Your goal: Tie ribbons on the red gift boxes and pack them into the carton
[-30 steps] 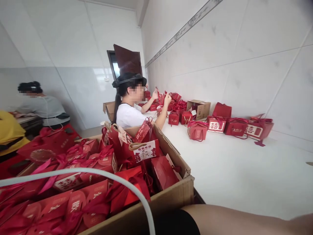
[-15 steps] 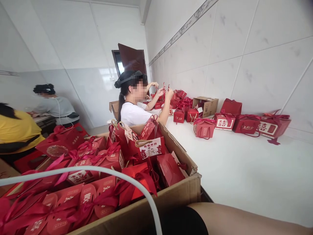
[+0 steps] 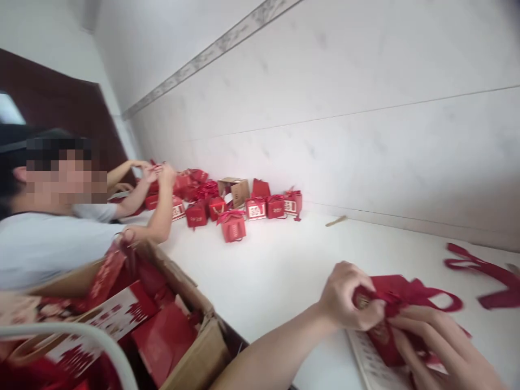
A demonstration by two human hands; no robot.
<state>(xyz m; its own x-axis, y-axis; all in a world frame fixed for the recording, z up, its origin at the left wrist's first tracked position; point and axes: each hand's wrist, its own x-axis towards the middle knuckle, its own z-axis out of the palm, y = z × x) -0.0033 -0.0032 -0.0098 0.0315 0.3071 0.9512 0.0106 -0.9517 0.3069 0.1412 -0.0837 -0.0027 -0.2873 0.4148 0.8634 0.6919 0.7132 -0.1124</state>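
A red gift box (image 3: 384, 341) with a dark pink ribbon bow (image 3: 400, 295) is at the lower right, on the white table. My left hand (image 3: 351, 298) is closed around its left upper part, thumb and fingers curled against the box. On the near right side, my right hand (image 3: 439, 346) has its fingers pressed on the box just below the bow; their tips are partly hidden. Under the box shows a white panel with grey printed marks (image 3: 361, 355), too blurred to read.
A cardboard carton (image 3: 203, 346) full of red gift boxes stands at lower left, a white cable (image 3: 109, 346) crossing before it. Loose ribbon (image 3: 483, 273) lies far right. Several finished-looking boxes (image 3: 233, 225) line the wall. A co-worker (image 3: 52, 233) sits left, hands raised.
My view has swung right and down. Both my hands and the gift box they hold have come into sight; earlier only part of an arm showed.
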